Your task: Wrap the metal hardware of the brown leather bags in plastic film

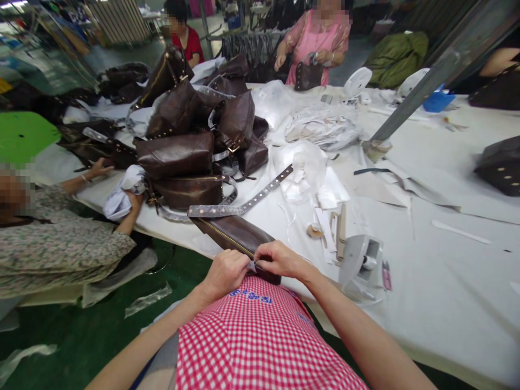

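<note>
Nearest my head camera, the checked apron (260, 336) filled the bottom of the view. The bag (244, 232) lay at the table (426, 284) edge with its near end against that apron; I judged that the body served as a stop, leaving both hands free. The left hand (228, 269) had its fingers curled and pressed together, the tips on a pale scrap (252, 266) at the bag's end. The right hand (280, 260) pinched the bag's end between thumb and forefinger, probably to steady the leather. I could not tell whether the scrap was film or part of the zip (227, 236). That zip faced up, which I took to be for easy reach from above.

A studded strap (264, 192) lay at the bag's far end, away from the fingers. To the right I saw a dispenser (361, 265) and pink snips (386, 276), both near the right forearm, presumably for handiness. Beyond them were card strips (341, 233) and clear plastic (304, 168). Past the strap rose a heap (174, 157) of brown bags, perhaps stacked to save room. Farther still, a co-worker in a pink apron (314, 38) held a dark bag (306, 77).
</note>
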The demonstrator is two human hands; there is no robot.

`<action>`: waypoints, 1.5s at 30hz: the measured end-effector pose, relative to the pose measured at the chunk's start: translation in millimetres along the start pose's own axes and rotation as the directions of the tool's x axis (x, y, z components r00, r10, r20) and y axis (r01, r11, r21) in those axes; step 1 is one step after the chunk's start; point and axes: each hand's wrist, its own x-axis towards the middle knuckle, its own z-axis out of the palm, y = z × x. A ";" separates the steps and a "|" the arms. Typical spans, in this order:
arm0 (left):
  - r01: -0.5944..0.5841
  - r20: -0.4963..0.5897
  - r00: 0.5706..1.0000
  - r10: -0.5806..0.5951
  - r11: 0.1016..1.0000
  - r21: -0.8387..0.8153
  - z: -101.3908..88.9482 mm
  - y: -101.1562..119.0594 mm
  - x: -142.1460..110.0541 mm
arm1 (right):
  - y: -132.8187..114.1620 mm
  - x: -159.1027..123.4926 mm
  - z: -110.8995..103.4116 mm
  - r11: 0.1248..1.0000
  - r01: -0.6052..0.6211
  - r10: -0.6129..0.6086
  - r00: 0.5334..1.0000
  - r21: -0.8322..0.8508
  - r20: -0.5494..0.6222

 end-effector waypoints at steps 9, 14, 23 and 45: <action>0.015 0.105 0.994 -0.012 0.999 -0.033 0.8 0.1 1.0 | 7.6 -0.9 0.3 0.999 0.039 -0.040 0.998 0.010 0.052; 0.113 0.252 0.963 -0.094 0.991 -0.064 -2.3 -0.6 2.3 | 12.5 -3.3 0.4 0.998 0.052 -0.055 0.996 -0.041 -0.067; 0.216 0.303 0.931 -0.201 0.976 -0.014 -4.2 3.7 7.4 | -17.5 -21.5 -8.8 0.986 -0.045 0.016 0.983 -0.160 -0.182; -0.076 0.581 0.813 0.045 0.997 0.029 -27.4 17.3 68.0 | -52.5 -50.5 61.3 0.813 -0.537 0.506 0.456 0.227 -0.732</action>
